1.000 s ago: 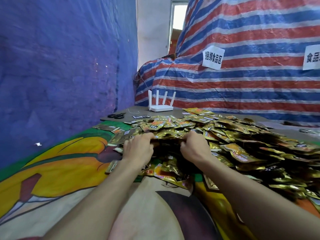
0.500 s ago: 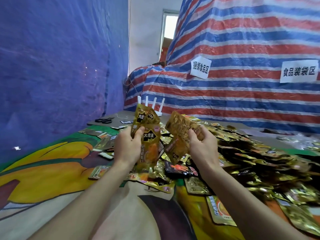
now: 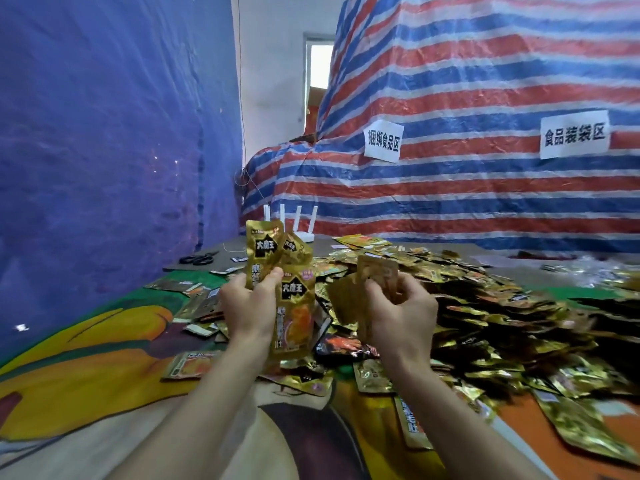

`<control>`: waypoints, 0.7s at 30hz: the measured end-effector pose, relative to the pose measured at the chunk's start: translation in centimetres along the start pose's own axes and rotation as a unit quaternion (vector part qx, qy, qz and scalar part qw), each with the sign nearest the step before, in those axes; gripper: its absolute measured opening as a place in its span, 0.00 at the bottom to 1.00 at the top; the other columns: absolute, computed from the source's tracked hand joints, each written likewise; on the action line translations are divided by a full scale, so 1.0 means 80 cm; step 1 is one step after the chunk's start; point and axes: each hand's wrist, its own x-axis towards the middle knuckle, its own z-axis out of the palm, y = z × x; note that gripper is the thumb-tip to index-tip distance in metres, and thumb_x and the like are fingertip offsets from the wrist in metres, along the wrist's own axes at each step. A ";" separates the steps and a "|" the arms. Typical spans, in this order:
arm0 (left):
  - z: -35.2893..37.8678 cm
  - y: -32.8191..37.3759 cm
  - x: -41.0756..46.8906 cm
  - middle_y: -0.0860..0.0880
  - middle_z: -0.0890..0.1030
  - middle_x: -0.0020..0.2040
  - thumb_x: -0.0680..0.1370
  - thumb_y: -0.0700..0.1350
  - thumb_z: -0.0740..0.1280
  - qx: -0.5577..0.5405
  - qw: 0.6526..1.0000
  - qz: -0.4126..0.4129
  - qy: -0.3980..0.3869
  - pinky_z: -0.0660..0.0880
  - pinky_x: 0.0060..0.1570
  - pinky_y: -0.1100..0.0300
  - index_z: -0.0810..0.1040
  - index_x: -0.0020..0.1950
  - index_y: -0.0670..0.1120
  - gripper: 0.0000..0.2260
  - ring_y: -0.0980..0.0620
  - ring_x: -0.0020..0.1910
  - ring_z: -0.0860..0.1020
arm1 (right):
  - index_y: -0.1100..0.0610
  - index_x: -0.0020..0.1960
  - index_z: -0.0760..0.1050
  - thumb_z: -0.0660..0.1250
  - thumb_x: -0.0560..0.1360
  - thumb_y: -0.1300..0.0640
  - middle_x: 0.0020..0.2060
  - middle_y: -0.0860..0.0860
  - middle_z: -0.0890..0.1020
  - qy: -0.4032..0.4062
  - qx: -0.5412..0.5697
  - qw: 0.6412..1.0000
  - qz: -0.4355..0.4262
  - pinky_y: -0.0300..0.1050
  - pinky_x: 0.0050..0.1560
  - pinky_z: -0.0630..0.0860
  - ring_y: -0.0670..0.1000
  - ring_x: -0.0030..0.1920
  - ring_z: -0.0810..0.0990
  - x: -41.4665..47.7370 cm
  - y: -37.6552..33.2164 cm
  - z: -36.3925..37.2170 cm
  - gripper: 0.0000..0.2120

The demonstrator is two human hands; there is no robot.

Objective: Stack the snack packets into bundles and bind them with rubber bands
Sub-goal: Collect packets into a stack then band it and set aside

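Observation:
A big heap of gold snack packets (image 3: 478, 306) covers the table's middle and right. My left hand (image 3: 247, 306) is raised above the heap's near edge and grips a fan of three gold packets (image 3: 294, 306) with black labels, their fronts facing me. My right hand (image 3: 398, 317), just to its right, pinches two or three more gold packets (image 3: 375, 277) with plain backs toward me. The two handfuls stand upright and close together, not touching. No rubber band shows in either hand.
A cartoon-printed cloth (image 3: 86, 358) covers the near table. Black scissors (image 3: 199, 258) lie at the far left on a grey board, and a white router (image 3: 301, 233) stands behind the held packets. Blue tarp hangs on the left, a striped tarp with two paper signs at the back.
Both hands have lifted out of the heap, each with a few packets. Over the last half second they stayed raised and the packets were turned more upright.

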 end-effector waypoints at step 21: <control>0.017 -0.031 -0.045 0.61 0.83 0.38 0.76 0.46 0.75 0.082 0.980 0.044 -0.173 0.69 0.35 0.79 0.74 0.51 0.57 0.12 0.72 0.37 0.79 | 0.48 0.62 0.77 0.62 0.83 0.53 0.52 0.46 0.85 -0.200 0.046 0.972 0.118 0.48 0.60 0.80 0.47 0.55 0.84 -0.040 0.027 0.044 0.09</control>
